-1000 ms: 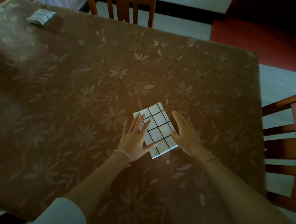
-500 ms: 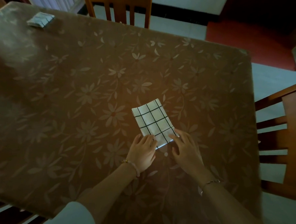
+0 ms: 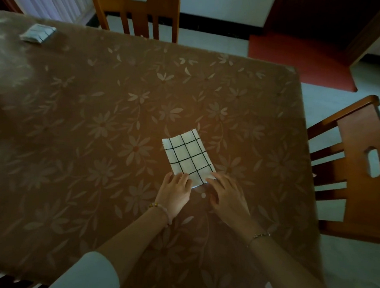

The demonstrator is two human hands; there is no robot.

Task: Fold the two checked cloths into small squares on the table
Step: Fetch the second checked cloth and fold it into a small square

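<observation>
A white cloth with a black check lies folded into a small rectangle on the brown flowered table. My left hand is at the cloth's near left corner, fingers curled over the near edge and gripping it. At the near right corner, my right hand rests its fairly straight fingertips on the cloth, with the thumb apart from it on the table. A second checked cloth lies folded small at the table's far left corner.
A wooden chair stands at the table's far side and another chair at its right edge. A red mat lies on the pale floor beyond. The table's right edge runs close to the cloth.
Both hands have slid from flat on top of the cloth back to its near edge. My left hand's fingers have curled onto that edge. The cloth itself stays put.
</observation>
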